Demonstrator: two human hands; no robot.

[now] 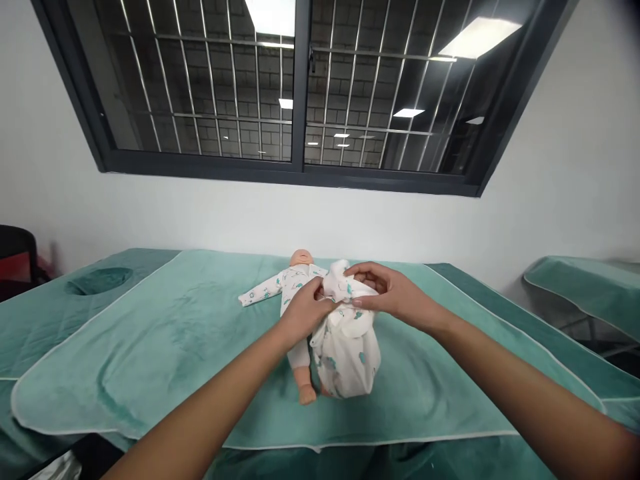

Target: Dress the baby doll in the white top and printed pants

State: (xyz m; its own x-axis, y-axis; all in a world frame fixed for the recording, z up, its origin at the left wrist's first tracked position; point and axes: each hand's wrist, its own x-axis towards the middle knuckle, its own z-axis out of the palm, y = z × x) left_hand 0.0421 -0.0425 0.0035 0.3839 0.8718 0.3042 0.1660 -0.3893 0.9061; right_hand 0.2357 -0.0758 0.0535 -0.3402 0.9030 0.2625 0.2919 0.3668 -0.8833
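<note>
A baby doll [301, 257] lies on its back, head toward the wall, in a white long-sleeved top [263, 292] with green prints. Its one bare foot [307, 393] points toward me. Over the doll's right-hand side in my view hangs a white baby garment [347, 360] with the same print, bunched at the top. My left hand [305, 313] pinches the bunched cloth from the left, above the doll's body. From the right, my right hand [395, 293] grips the same cloth between thumb and fingers. The garment hides the doll's other leg.
A light green blanket [175, 360] with white edging lies under the doll, over a darker green padded bed [40, 327] with a round hole. Behind is a white wall with a barred window [300, 173]. Another green-covered bed [585, 287] stands right; a black chair [17, 240] stands left.
</note>
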